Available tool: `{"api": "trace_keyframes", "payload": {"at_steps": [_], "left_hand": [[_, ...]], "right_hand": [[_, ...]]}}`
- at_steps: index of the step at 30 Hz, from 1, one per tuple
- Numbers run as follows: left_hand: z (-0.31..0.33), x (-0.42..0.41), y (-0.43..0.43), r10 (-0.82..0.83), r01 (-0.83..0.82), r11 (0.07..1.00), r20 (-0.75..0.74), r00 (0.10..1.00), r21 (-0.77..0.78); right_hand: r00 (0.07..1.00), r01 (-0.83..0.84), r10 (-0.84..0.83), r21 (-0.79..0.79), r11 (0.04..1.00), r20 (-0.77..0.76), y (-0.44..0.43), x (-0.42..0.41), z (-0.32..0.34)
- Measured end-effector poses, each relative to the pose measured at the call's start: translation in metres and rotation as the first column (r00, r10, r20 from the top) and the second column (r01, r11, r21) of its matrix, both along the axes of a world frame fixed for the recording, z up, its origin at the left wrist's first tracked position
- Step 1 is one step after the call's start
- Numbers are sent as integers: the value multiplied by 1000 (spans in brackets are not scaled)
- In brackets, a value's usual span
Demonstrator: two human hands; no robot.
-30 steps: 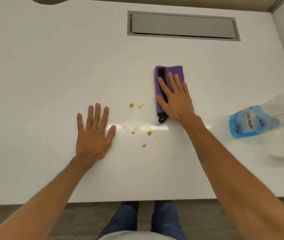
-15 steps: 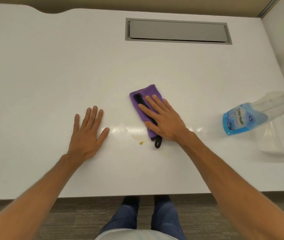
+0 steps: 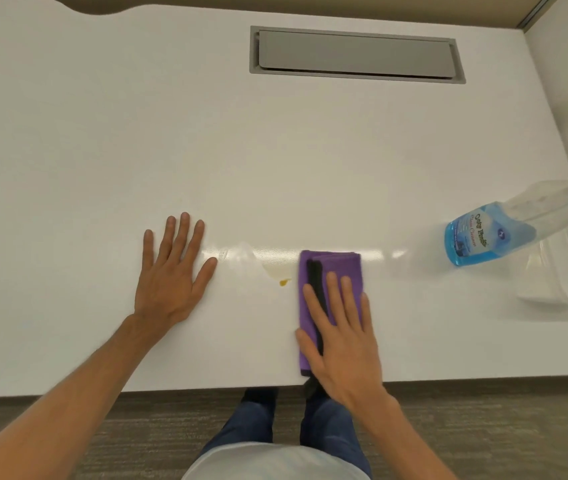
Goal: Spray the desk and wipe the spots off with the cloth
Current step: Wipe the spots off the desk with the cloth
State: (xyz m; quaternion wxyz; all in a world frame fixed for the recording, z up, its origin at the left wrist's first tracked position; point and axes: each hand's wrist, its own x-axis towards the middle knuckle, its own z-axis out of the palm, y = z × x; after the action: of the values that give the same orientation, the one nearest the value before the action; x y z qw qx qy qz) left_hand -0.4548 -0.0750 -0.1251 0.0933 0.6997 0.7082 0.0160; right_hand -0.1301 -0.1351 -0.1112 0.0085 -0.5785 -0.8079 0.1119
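Item: right hand (image 3: 343, 336), flat with fingers spread, pressing the cloth (image 3: 331, 271) onto the tabletop (image 3: 102, 150); the cloth's near end lies at the front edge.
Item: left hand (image 3: 171, 275), flat and splayed on bare surface, holding nothing.
Item: one amber spot (image 3: 284, 282), just left of the cloth, below a pale wet smear.
Item: bottle (image 3: 483, 233), upright to the right, well apart from the cloth.

Risks, as I judge them: a pull toward me could drag the cloth off the edge (its black strap already reaches there); a straight stroke would miss the spot; a wide rightward sweep could reach the bottle.

Room: open surface lies ahead and leftward up to my left hand; none nearer.
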Motion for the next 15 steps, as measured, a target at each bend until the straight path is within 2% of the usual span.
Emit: {"api": "trace_keyframes", "payload": {"at_steps": [4,8,11,15], "left_hand": [[-1,-1,1,-12,12,1000,-21,1000,11],[-2,-2,1,-19,19,1000,-31,999,3],[-2,-3,1,-20,20,1000,-28,999,6],[-2,-7,2,-15,16,1000,32,999,-18]], "right_hand": [[985,-166,167,28,986,-40,34,-49,-2],[973,-229,231,65,971,-13,103,-86,-1],[979,-203,202,50,978,18,159,-92,5],[998,-48,47,32,998,31,201,-59,10]]}}
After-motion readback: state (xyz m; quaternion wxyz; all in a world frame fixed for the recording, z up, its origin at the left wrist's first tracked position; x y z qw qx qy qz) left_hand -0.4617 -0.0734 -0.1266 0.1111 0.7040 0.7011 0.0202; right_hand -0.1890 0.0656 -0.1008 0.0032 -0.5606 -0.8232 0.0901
